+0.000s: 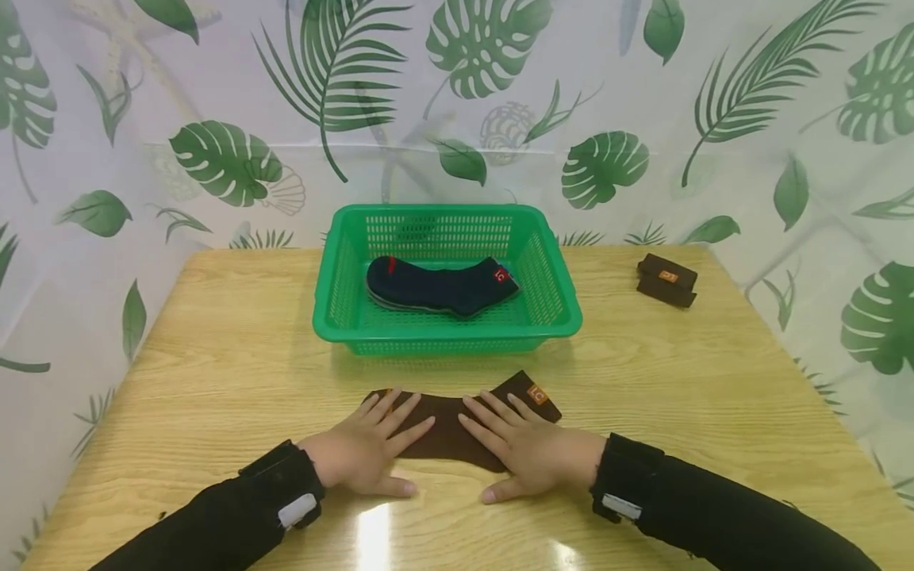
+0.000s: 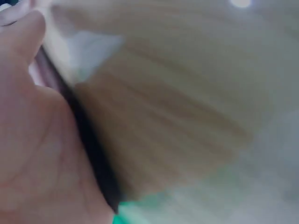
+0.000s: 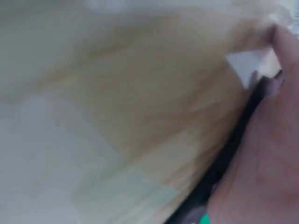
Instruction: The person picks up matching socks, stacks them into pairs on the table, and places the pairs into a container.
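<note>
A dark brown sock (image 1: 446,428) with an orange label at its cuff lies flat on the table in front of the basket. My left hand (image 1: 367,448) rests on its toe end, fingers spread and straight. On the part near the cuff lies my right hand (image 1: 524,448), its fingers also straight and spread. Both thumbs point inward over bare wood. In the left wrist view the sock (image 2: 91,135) shows as a dark strip beside the palm, and the right wrist view shows a similar dark edge of the sock (image 3: 224,158).
Behind the sock stands a green plastic basket (image 1: 446,346) with dark navy socks (image 1: 443,287) lying in it. A folded brown item with an orange label (image 1: 666,280) sits at the back right of the wooden table (image 1: 236,349). Leaf-patterned cloth (image 1: 528,119) hangs behind and at the sides.
</note>
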### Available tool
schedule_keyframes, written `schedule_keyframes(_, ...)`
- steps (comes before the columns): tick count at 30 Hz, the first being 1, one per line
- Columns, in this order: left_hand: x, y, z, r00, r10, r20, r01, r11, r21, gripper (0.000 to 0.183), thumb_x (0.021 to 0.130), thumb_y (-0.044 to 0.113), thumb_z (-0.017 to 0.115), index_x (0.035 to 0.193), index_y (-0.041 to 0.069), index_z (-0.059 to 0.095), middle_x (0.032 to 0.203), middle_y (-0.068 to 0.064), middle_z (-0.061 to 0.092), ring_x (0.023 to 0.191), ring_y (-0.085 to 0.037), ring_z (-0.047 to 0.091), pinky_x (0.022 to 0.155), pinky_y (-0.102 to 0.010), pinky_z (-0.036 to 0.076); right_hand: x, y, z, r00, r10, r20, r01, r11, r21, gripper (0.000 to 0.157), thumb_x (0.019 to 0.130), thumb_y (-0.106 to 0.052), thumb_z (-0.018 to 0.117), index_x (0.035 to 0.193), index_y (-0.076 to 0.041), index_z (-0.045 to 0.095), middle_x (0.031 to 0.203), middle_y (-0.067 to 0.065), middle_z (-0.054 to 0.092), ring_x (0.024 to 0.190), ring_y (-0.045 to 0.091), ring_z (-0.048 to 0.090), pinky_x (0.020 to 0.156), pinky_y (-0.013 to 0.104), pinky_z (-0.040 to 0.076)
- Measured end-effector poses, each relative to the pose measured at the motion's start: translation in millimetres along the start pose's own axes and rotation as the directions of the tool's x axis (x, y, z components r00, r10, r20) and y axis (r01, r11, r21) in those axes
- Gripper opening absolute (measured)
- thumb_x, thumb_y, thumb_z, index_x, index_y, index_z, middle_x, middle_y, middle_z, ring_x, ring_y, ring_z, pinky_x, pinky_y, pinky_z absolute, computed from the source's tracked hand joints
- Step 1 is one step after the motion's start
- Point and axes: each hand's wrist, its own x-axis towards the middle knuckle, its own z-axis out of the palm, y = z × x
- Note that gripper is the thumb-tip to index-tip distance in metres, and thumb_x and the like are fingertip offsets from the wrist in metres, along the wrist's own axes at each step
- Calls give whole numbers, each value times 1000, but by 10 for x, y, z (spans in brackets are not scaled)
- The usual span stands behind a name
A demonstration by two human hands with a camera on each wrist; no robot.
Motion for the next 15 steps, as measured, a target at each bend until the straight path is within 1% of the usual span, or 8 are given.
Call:
schedule_keyframes(4,-40,-78,24,1000,-4,11,4,1000,1,87,89,73,39,157,28,12,163,-8,-8,147,-35,-10,117,-54,6,-49,89,69,999,-31,-26,32,999,27,94,91,-71,37,157,-13,5,162,10,-10,147,32,-11,116,55,3)
schedule_keyframes(7,-33,-107,37,1000,-6,15,6,1000,-13,86,89,74,38,157,28,11,163,-8,-9,147,-36,-12,116,-56,4,-83,145,103,995,-66,-68,72,994,82,91,93,-68,37,157,-11,4,162,13,-11,147,34,-12,116,57,1)
schedule_keyframes(9,-31,-105,34,1000,-10,8,10,1000,-11,87,89,75,36,157,28,10,162,-9,-9,146,-37,-12,115,-59,5,-106,187,121,990,-79,-114,92,989,119,90,95,-66,38,157,-9,5,162,14,-10,147,35,-11,115,58,2)
schedule_keyframes(11,-46,-89,24,999,-30,-14,29,999,-24,90,88,76,37,158,26,10,162,-11,-8,146,-39,-10,113,-63,5,-139,232,131,985,-57,-165,80,988,134,90,95,-65,39,156,-8,7,161,16,-7,147,37,-9,115,59,3)
schedule_keyframes(13,-82,-76,24,997,-63,-48,62,998,-23,93,86,77,38,158,23,11,162,-14,-5,146,-41,-6,111,-66,5,-185,280,138,979,-6,-204,36,989,142,91,94,-65,41,156,-5,10,161,19,-5,147,39,-7,114,61,4)
schedule_keyframes(15,-135,-72,39,992,-100,-80,98,995,-29,97,85,78,40,157,19,13,162,-16,-1,146,-41,-2,110,-69,6,-238,328,148,977,56,-206,-29,991,133,94,93,-67,42,156,-4,11,161,21,-3,146,41,-5,113,64,4)
